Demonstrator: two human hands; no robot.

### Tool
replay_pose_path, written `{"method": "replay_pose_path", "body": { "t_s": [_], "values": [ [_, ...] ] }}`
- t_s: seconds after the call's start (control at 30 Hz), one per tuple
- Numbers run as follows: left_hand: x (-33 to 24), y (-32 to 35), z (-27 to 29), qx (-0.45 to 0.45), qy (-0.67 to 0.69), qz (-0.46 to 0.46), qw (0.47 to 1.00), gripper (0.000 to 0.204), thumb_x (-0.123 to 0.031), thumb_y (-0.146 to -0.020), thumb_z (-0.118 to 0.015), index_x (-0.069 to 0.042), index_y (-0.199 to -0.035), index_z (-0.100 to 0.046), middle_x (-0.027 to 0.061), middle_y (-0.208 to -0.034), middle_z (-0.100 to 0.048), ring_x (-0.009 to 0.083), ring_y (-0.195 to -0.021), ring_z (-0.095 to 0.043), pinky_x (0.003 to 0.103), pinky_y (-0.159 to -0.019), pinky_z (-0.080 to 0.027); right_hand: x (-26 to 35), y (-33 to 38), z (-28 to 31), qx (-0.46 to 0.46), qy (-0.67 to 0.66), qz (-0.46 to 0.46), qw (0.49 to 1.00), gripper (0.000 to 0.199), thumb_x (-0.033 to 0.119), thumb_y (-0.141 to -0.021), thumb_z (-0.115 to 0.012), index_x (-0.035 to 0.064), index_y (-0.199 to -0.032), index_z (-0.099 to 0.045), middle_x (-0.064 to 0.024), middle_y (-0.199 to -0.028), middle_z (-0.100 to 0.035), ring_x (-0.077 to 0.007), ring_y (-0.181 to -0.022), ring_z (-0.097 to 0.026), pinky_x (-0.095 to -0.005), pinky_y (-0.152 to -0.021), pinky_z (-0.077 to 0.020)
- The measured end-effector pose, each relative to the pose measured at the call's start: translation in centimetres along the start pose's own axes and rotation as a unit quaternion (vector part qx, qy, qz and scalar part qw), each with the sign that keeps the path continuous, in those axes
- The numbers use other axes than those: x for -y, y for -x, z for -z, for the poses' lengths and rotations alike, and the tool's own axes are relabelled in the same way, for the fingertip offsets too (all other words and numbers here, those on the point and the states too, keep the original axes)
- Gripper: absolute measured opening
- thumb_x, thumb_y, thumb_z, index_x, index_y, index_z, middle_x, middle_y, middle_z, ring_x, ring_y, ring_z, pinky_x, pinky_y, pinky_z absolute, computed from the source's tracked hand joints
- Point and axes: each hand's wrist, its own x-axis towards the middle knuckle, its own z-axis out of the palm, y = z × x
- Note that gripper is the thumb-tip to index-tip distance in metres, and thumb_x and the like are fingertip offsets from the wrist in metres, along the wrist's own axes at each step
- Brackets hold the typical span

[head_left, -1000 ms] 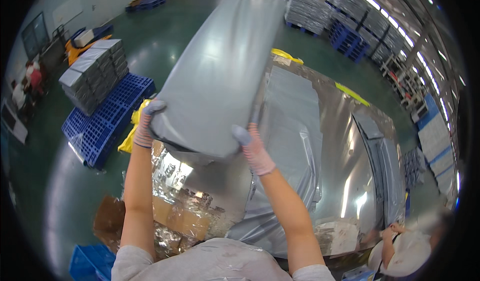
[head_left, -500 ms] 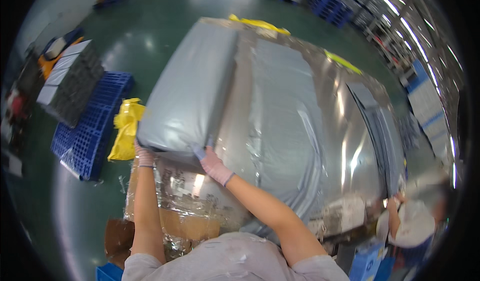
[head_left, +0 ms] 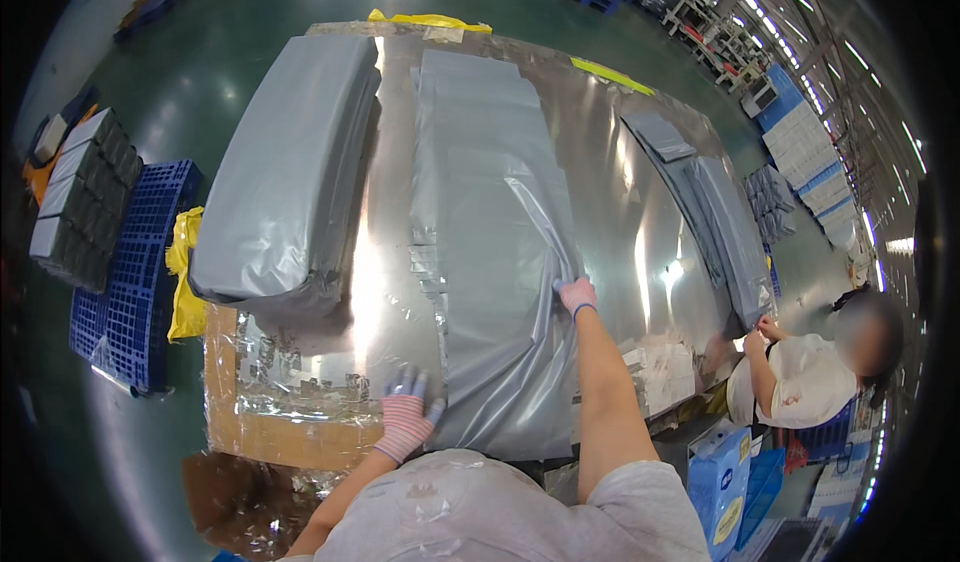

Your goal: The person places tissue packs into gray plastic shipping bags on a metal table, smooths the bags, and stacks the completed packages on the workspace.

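Observation:
My left hand (head_left: 407,420), in a pink-striped glove with greyish fingertips, lies with fingers spread at the near edge of the table, beside a spread layer of grey plastic bags (head_left: 480,192). My right hand (head_left: 576,295), gloved in pink, is closed on the right edge of those bags, where the plastic bunches into long folds. The near part of the layer is wrinkled and reaches toward my body. Left of it stands a thick, neat stack of grey plastic bags (head_left: 285,172), touched by neither hand.
A shiny film-covered tabletop (head_left: 385,262) carries another grey stack (head_left: 728,232) on the right, where a co-worker (head_left: 800,377) handles it. Yellow plastic (head_left: 187,272) hangs at the left edge. A blue pallet (head_left: 135,272) with wrapped bundles stands left; a blue box (head_left: 718,482) is near right.
Both hands have let go of the thick stack at the left. My right hand has moved right onto the middle layer; my left hand has dropped nearer to me. The view has shifted right.

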Motion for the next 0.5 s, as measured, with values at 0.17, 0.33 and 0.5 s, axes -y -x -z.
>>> {"method": "replay_pose_path", "body": {
  "t_s": [0.17,0.33,0.5],
  "values": [
    [-6.7,-4.7,-1.7,0.027,-0.035,-0.114,0.992,0.057,-0.035,-0.075,-0.052,-0.005,-0.123,-0.046,0.0234,-0.128,-0.042,0.0354,-0.121,-0.038,0.051,-0.101,-0.025,0.1,1.1,1.9,0.100,0.070,0.206,0.971,0.032,0.017,-0.075,-0.049,0.0072,-0.104,-0.058,-0.0182,-0.104,-0.060,-0.0353,-0.098,-0.056,-0.0410,-0.085,-0.0454],
    [-12.4,-12.3,-3.7,0.353,-0.056,0.043,0.933,0.045,-0.021,-0.073,-0.050,-0.003,-0.113,-0.051,0.0244,-0.109,-0.054,0.0357,-0.106,-0.050,0.051,-0.097,-0.028,3.3,-0.1,5.5,0.066,-0.113,0.298,0.946,0.029,0.017,-0.074,-0.047,0.0069,-0.098,-0.060,-0.0210,-0.098,-0.059,-0.0381,-0.095,-0.055,-0.0441,-0.081,-0.0446],
    [-10.7,-17.9,-7.8,-0.153,0.282,-0.007,0.947,0.052,-0.028,-0.084,-0.052,-0.005,-0.129,-0.041,0.0104,-0.093,-0.059,0.0237,-0.083,-0.057,0.034,-0.078,-0.045,10.0,-5.3,8.3,0.008,-0.210,0.233,0.950,0.021,0.020,-0.077,-0.049,0.0039,-0.086,-0.058,-0.0235,-0.090,-0.060,-0.0393,-0.088,-0.057,-0.0467,-0.077,-0.0449]
  ]
}}
